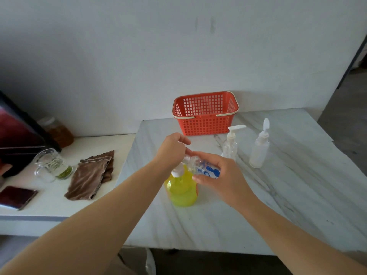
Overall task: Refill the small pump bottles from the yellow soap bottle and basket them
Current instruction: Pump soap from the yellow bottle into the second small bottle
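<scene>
On the marble table (278,195), our left hand (171,149) curls over the pump of the yellow soap bottle (181,191). Our right hand (220,181) grips a small bottle (207,170), tilted at the spout. We should keep its mouth under the nozzle and press slowly. 2 pump bottles (230,143) stand near the basket (206,124).

A brown cloth (90,175) lies beside a glass mug (50,165).

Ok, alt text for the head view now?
Right hand holds a small clear blue-labelled bottle tilted at the pump of the yellow plastic soap bottle; left hand grips that pump. A clear pump bottle and a frosted pump bottle stand nearby, before a red plastic basket.
</scene>
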`<state>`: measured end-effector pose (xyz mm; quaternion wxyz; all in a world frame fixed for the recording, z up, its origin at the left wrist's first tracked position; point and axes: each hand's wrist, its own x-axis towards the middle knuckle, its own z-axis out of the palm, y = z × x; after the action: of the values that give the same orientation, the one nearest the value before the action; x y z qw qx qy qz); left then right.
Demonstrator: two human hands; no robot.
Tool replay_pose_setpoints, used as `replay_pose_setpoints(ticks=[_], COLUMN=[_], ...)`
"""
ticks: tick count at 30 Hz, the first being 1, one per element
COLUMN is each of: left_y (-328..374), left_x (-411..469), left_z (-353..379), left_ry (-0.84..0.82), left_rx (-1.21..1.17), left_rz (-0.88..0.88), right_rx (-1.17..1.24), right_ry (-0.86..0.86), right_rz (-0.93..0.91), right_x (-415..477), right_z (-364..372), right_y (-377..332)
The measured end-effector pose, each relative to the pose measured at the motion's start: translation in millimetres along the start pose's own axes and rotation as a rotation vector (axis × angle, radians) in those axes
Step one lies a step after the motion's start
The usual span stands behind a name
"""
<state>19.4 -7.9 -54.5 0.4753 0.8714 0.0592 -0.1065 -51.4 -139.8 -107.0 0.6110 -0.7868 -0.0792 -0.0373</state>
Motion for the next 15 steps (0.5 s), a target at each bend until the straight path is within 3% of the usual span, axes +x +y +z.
replay_pose_setpoints(ticks=[15], left_y=[-6.9], left_x=[3.8], left_z=[3.2], left_ry=[-0.024], left_rx=[0.021], left_rz=[-0.028], right_rx=[-0.017], right_ry=[-0.005], right_rz=[0.012], right_x=[-1.5], right_z=[0.1], right_y=[2.1])
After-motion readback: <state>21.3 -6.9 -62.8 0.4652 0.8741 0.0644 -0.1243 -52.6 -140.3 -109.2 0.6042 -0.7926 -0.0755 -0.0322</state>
